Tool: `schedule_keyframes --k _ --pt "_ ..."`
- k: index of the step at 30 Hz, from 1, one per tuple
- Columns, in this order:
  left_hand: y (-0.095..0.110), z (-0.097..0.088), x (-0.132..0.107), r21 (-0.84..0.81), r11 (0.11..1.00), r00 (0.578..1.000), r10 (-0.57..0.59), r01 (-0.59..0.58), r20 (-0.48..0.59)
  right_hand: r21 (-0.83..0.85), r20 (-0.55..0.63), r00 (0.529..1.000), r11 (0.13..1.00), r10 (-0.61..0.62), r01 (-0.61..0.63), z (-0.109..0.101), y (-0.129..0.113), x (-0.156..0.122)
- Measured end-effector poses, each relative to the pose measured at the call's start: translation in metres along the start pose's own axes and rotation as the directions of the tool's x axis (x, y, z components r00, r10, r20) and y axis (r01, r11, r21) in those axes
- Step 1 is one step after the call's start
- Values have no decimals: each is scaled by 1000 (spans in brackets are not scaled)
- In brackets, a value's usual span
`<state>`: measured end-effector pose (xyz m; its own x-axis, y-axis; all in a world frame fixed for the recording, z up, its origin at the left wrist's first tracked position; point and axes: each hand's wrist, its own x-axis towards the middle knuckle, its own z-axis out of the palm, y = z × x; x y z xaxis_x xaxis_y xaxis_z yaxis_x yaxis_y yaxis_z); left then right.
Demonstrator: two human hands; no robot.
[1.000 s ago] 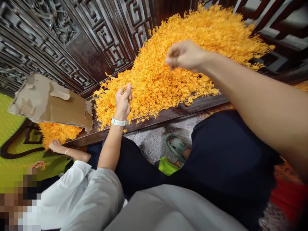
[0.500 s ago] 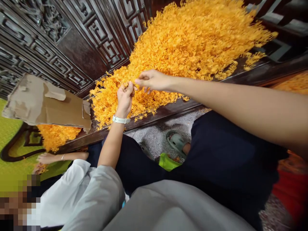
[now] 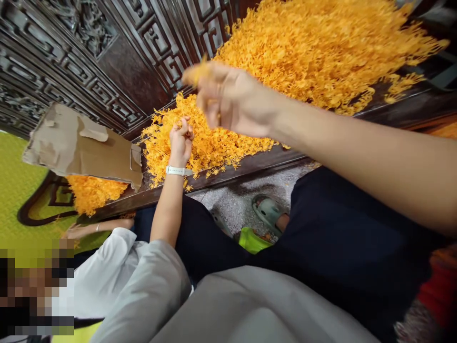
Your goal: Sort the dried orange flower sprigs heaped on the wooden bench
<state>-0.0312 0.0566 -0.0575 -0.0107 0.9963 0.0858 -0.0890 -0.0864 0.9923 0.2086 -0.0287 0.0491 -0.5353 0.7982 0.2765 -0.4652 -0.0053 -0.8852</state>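
Spreading down the left edge, a yellow-green surface (image 3: pixel 21 190) lies behind a curved dark wooden frame (image 3: pixel 39 221). A co-worker's hand (image 3: pixel 75 232) rests low beside it, partly blurred, with a white sleeve (image 3: pixel 103 276) to its right. Just above, a torn cardboard box (image 3: pixel 89 147) leans over a small pile of orange pieces (image 3: pixel 94 194). Dark carved latticework (image 3: pixel 157 45) rises behind the box.

Further right, the person's left hand (image 3: pixel 181 140), a pale watch band (image 3: pixel 178 171) at its wrist, is raised in front of the large orange heap (image 3: pixel 321 52); its fingers curl in narrowly, and I cannot tell whether they hold anything. The right hand (image 3: pixel 239 97), blurred, hangs higher and to the right, pinching an orange piece (image 3: pixel 200 72) at its fingertips. The heap covers the dark wooden ledge (image 3: pixel 264 159), spilling to its front edge and rising toward the upper right. Below, a bright green object (image 3: pixel 253 240) sits near a grey-green shoe (image 3: pixel 269 211); farther right are dark trousers (image 3: pixel 357 238) and something red (image 3: pixel 433 295).
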Motion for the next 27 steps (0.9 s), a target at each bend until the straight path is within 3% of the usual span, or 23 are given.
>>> schedule_keyframes --k 1,3,5,7,9,11,15,19,22,24,27 --pt "4 5 -5 -53 999 1000 0 0 6 69 -206 978 997 30 -16 -10 4 5" --pt "11 16 -15 -140 990 1000 -10 13 27 63 -442 884 989 150 -136 -28 16 13" --pt "15 23 -21 -160 987 998 -17 27 62 -2 -523 822 963 228 -268 -40 32 18" --pt "16 26 -24 -158 987 995 -5 22 104 -10 -570 783 951 249 -309 -45 46 20" --pt "14 27 -25 -159 987 989 15 8 147 -32 -613 754 946 236 -323 -47 53 20" --pt "12 27 -25 -146 989 984 30 -4 174 -160 -653 740 925 163 -345 -50 54 19" --pt "10 28 -27 -45 998 972 53 -44 227 -495 -600 798 808 -54 -318 -57 51 16" --pt "8 28 -28 73 994 974 60 -78 219 -479 -395 916 834 74 -273 -59 55 16" --pt "6 26 -27 121 988 979 75 -98 188 -398 -385 917 877 108 -270 -65 53 21" --pt "7 21 -26 133 985 980 85 -110 180 -348 -535 845 909 10 -231 -81 44 24" --pt "11 8 -25 102 990 991 91 -100 93 -338 -737 649 934 -189 -112 -118 23 21"
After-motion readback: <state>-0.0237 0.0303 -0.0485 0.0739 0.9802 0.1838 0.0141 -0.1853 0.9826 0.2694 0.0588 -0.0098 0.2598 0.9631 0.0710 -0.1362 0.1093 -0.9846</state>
